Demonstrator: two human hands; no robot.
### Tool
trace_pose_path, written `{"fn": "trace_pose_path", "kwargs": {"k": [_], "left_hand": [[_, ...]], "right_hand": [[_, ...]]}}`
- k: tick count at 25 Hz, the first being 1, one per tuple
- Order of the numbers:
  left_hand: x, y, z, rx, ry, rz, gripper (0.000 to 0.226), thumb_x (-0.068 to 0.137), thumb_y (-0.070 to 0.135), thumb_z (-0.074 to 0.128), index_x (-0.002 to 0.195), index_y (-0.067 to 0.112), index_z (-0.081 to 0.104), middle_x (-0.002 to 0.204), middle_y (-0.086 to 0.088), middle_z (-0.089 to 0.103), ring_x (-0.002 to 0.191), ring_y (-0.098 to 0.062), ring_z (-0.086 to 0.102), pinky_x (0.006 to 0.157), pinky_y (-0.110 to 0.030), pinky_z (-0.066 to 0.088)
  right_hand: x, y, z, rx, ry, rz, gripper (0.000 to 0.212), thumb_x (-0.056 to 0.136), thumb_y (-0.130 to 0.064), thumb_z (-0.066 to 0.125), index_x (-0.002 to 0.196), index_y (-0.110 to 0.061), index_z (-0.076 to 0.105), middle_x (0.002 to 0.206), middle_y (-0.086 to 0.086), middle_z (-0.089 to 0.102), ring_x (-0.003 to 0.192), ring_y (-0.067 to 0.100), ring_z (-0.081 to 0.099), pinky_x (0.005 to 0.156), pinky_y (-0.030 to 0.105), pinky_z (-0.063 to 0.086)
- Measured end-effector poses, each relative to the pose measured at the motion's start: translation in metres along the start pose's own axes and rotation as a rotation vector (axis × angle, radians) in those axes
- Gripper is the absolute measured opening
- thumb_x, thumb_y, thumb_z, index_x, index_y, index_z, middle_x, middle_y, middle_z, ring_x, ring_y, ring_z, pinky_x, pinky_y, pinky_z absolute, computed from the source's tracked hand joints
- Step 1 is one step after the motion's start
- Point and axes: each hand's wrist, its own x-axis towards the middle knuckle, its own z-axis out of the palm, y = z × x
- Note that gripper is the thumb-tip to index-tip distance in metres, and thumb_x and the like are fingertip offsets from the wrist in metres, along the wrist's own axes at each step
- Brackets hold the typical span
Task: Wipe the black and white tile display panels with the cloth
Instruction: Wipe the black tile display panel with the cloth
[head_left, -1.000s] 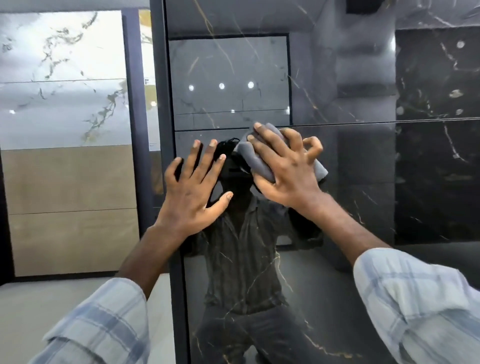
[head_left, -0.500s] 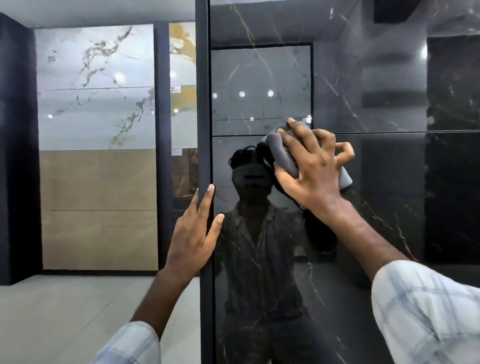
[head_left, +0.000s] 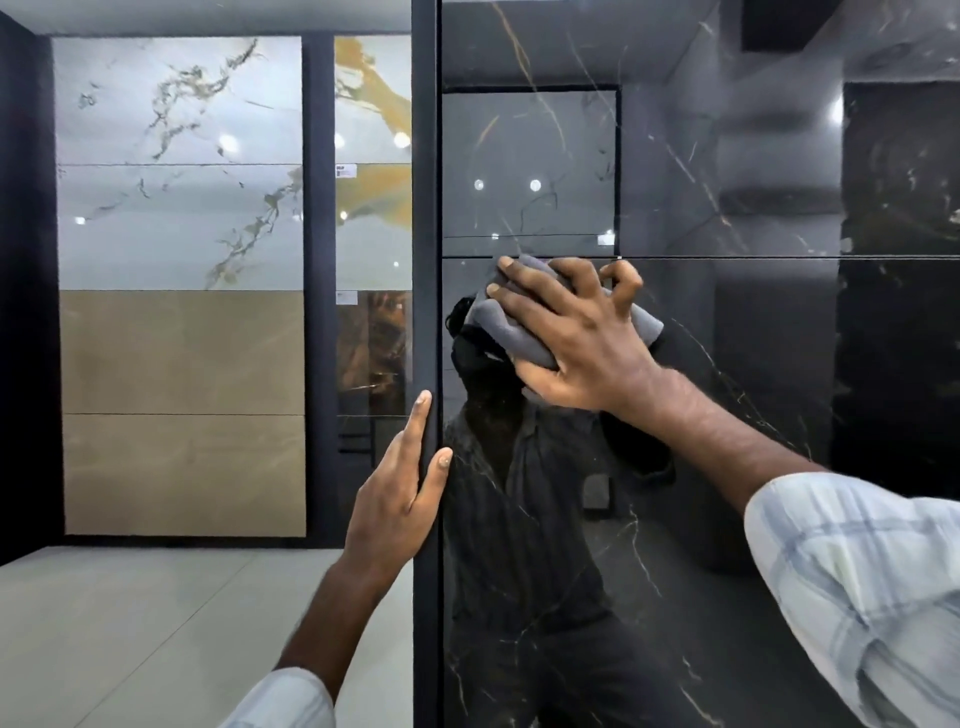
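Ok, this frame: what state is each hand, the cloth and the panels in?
right hand, grips the cloth, pressing it to the black tile panel
cloth, bunched under the hand
left hand, fingers straight, resting on the frame
black tile panel, upright, glossy
white tile panel, upright, untouched

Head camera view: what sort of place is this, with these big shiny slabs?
Probably a tile showroom: tall glossy sample panels stand in dark frames, a black veined panel, a white marbled panel with a beige panel below it, and small label tags nearby.

Grey cloth (head_left: 519, 332) on gold-veined black tile panel (head_left: 727, 364).
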Motion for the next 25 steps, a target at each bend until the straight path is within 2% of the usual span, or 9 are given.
{"fn": "trace_pose_path", "kwargs": {"k": [3, 7, 11, 15, 16, 19, 20, 23, 25], "left_hand": [[-0.005, 0.002, 0.001, -0.010, -0.005, 0.003, 0.065, 0.108, 0.048, 0.038, 0.154, 0.067, -0.005, 0.157, -0.001, 0.048, 0.122, -0.017, 0.061, 0.101, -0.039, 0.051], [-0.017, -0.002, -0.001, -0.009, -0.032, 0.001, 0.066, 0.108, 0.050, 0.041, 0.154, 0.064, -0.004, 0.156, -0.003, 0.050, 0.123, -0.018, 0.061, 0.096, -0.032, 0.048], [-0.030, -0.002, -0.003, -0.024, -0.063, -0.020, 0.061, 0.101, 0.063, 0.027, 0.147, 0.074, -0.010, 0.155, 0.020, 0.031, 0.127, 0.005, 0.045, 0.103, -0.026, 0.043], [-0.043, -0.003, 0.004, -0.018, -0.057, -0.034, 0.061, 0.102, 0.058, 0.028, 0.152, 0.067, -0.005, 0.154, 0.020, 0.029, 0.132, 0.012, 0.034, 0.100, -0.025, 0.043], [-0.046, -0.005, 0.005, -0.007, -0.057, -0.027, 0.061, 0.103, 0.056, 0.028, 0.154, 0.062, -0.004, 0.156, 0.019, 0.028, 0.132, 0.015, 0.032, 0.101, -0.024, 0.043], [-0.052, -0.009, 0.007, 0.008, -0.058, -0.022, 0.061, 0.103, 0.052, 0.029, 0.156, 0.053, -0.002, 0.156, 0.018, 0.028, 0.129, 0.010, 0.039, 0.100, -0.022, 0.042], [-0.054, -0.008, 0.008, -0.003, -0.061, -0.031, 0.062, 0.103, 0.052, 0.030, 0.157, 0.051, -0.001, 0.156, 0.018, 0.028, 0.130, 0.009, 0.038, 0.100, -0.023, 0.042], [-0.058, -0.007, 0.009, -0.014, -0.041, -0.051, 0.063, 0.104, 0.050, 0.032, 0.160, 0.043, 0.005, 0.154, 0.016, 0.032, 0.131, -0.009, 0.047, 0.096, -0.026, 0.045], [-0.062, -0.012, 0.009, 0.008, -0.036, -0.035, 0.062, 0.105, 0.046, 0.033, 0.162, 0.037, 0.009, 0.154, 0.015, 0.032, 0.127, -0.014, 0.050, 0.096, -0.024, 0.046]], "right_hand": [[0.018, -0.007, 0.001, -0.065, 0.028, 0.194, 0.060, 0.086, -0.049, 0.053, 0.143, -0.031, 0.059, 0.156, -0.008, 0.051, 0.132, 0.026, 0.045, 0.099, 0.050, 0.020], [0.030, -0.019, 0.008, -0.031, -0.034, -0.312, 0.063, 0.091, -0.049, 0.043, 0.150, -0.028, 0.053, 0.161, -0.003, 0.046, 0.138, 0.027, 0.042, 0.106, 0.052, 0.017], [0.050, -0.026, 0.009, 0.006, -0.016, 0.186, 0.058, 0.086, -0.048, 0.054, 0.141, -0.029, 0.059, 0.156, -0.006, 0.050, 0.133, 0.027, 0.042, 0.100, 0.052, 0.023], [0.014, -0.026, 0.003, 0.018, -0.040, -0.313, 0.054, 0.093, -0.047, 0.048, 0.143, -0.028, 0.057, 0.160, -0.004, 0.047, 0.139, 0.026, 0.042, 0.104, 0.050, 0.016], [0.011, -0.011, -0.001, 0.010, -0.019, -0.248, 0.052, 0.094, -0.047, 0.050, 0.142, -0.029, 0.059, 0.159, -0.007, 0.048, 0.137, 0.025, 0.047, 0.102, 0.049, 0.017], [-0.010, -0.015, -0.005, -0.003, 0.038, 0.377, 0.054, 0.091, -0.048, 0.058, 0.143, -0.034, 0.058, 0.160, -0.014, 0.045, 0.133, 0.025, 0.047, 0.096, 0.050, 0.024], [-0.023, -0.028, -0.004, 0.000, 0.033, 0.387, 0.056, 0.090, -0.047, 0.057, 0.145, -0.033, 0.056, 0.162, -0.012, 0.043, 0.134, 0.025, 0.045, 0.096, 0.050, 0.025], [-0.063, -0.035, -0.010, 0.048, -0.080, -0.246, 0.057, 0.094, -0.045, 0.052, 0.148, -0.029, 0.055, 0.165, -0.007, 0.039, 0.140, 0.028, 0.046, 0.101, 0.052, 0.023], [-0.066, -0.002, -0.018, 0.013, -0.104, -0.259, 0.053, 0.094, -0.046, 0.055, 0.145, -0.030, 0.058, 0.164, -0.008, 0.041, 0.138, 0.029, 0.051, 0.100, 0.052, 0.024]]}}
